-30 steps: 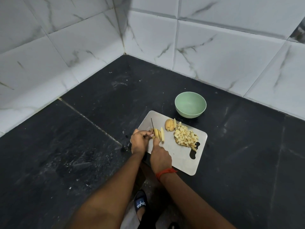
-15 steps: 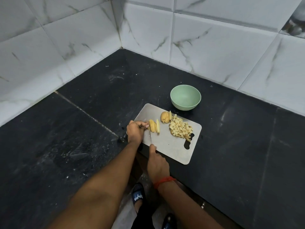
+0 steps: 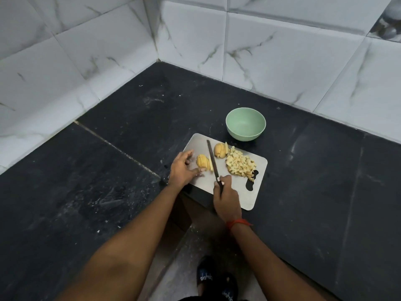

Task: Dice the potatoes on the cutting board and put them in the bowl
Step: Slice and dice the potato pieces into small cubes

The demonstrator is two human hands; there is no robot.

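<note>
A steel cutting board [image 3: 243, 192] lies on the black counter. On it sit a sliced potato half [image 3: 203, 162], a second sliced piece [image 3: 220, 150] and a heap of diced potato [image 3: 240, 164]. My right hand [image 3: 226, 196] grips the handle of a knife [image 3: 212, 160], whose blade lies between the two potato pieces, pointing away from me. My left hand [image 3: 183, 168] rests with its fingers spread just left of the sliced half, thumb tip beside it. An empty pale green bowl [image 3: 245, 123] stands behind the board.
White marbled tile walls [image 3: 282, 57] close the corner behind and to the left. The black counter [image 3: 86, 181] stretches left and right of the board. A dark sandal [image 3: 205, 276] shows on the floor below the counter's front edge.
My left hand has let go of the sliced potato half and spread its fingers. The knife has shifted to the right of that half, with its blade now pointing away between the two pieces.
</note>
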